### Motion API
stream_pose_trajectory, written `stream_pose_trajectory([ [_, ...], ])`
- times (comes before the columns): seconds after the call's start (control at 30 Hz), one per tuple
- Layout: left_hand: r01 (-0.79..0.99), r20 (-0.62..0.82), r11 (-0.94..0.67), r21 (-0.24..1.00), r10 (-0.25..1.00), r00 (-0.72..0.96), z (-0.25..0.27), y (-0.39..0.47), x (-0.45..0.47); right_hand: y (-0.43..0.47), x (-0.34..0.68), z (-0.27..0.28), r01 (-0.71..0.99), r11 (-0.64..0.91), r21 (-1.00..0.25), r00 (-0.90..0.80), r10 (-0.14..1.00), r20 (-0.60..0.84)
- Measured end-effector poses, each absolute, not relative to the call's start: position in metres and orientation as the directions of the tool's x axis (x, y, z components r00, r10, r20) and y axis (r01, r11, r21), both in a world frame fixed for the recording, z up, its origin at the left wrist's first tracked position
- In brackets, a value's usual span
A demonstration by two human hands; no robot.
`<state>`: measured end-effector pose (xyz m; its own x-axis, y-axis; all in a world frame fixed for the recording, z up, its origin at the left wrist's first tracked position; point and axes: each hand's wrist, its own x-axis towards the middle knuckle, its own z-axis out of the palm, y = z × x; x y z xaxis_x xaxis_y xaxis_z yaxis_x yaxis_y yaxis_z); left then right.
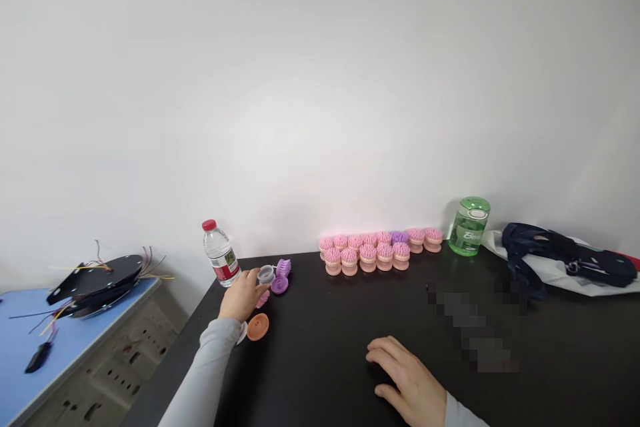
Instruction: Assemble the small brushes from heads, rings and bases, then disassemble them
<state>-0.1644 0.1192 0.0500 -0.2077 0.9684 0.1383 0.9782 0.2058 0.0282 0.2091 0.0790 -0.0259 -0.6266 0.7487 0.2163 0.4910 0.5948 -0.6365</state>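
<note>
At the table's left side, my left hand (243, 297) has its fingers closed at the edge of a small translucent grey round cup (267, 274). Beside the cup are a purple bristled brush head (283, 267) and a purple round base (279, 285). A pink bristled head (263, 299) shows partly below my fingers. Nearer to me lie an orange disc-shaped base (258, 327) and a white round piece (243, 332), half covered by my wrist. My right hand (403, 377) hovers over or rests on the tabletop, fingers apart, holding nothing.
Several pink round bristle brushes (367, 257) and a purple one (399, 237) stand in rows by the wall. A water bottle (220, 255) stands back left, a green jar (469, 227) back right. A dark pouch (570, 255) lies right. A blue table (95, 333) holds wired black plates.
</note>
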Motion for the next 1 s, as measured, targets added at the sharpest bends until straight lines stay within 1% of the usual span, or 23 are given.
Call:
stream_pose_trajectory([
  [0.13,0.977,0.070,0.210,0.033,0.975,-0.212,0.046,0.099,-0.166,0.078,0.209,-0.025,0.488,0.586,-0.646,-0.625,0.752,0.209],
  [0.23,0.978,0.051,0.208,0.032,0.976,-0.210,0.045,0.086,-0.164,0.079,0.210,-0.025,0.491,0.582,-0.649,-0.617,0.758,0.213],
  [0.33,0.972,0.050,0.232,0.047,0.971,-0.234,0.046,0.074,-0.165,0.080,0.211,-0.026,0.481,0.578,-0.660,-0.620,0.756,0.210],
  [0.47,0.966,0.053,0.238,0.100,0.968,-0.244,0.046,0.061,-0.173,0.081,0.211,-0.026,0.458,0.566,-0.686,-0.619,0.757,0.211],
  [0.63,0.959,0.098,0.236,0.158,0.963,-0.253,0.039,0.055,-0.180,0.083,0.212,-0.021,0.420,0.549,-0.723,-0.591,0.770,0.241],
  [0.7,0.953,0.128,0.247,0.175,0.954,-0.271,0.036,0.055,-0.182,0.087,0.213,-0.015,0.412,0.546,-0.729,-0.557,0.784,0.273],
  [0.8,0.949,0.188,0.248,0.196,0.940,-0.285,0.033,0.058,-0.184,0.102,0.218,-0.005,0.460,0.538,-0.707,-0.419,0.833,0.361],
  [0.9,0.961,0.367,0.186,0.202,0.896,-0.251,0.031,0.059,-0.182,0.128,0.229,0.008,0.551,0.492,-0.674,-0.266,0.869,0.418],
  [1.0,0.979,0.533,0.077,0.191,0.829,-0.169,0.030,0.057,-0.168,0.163,0.240,0.019,0.646,0.428,-0.632,-0.164,0.887,0.433],
])
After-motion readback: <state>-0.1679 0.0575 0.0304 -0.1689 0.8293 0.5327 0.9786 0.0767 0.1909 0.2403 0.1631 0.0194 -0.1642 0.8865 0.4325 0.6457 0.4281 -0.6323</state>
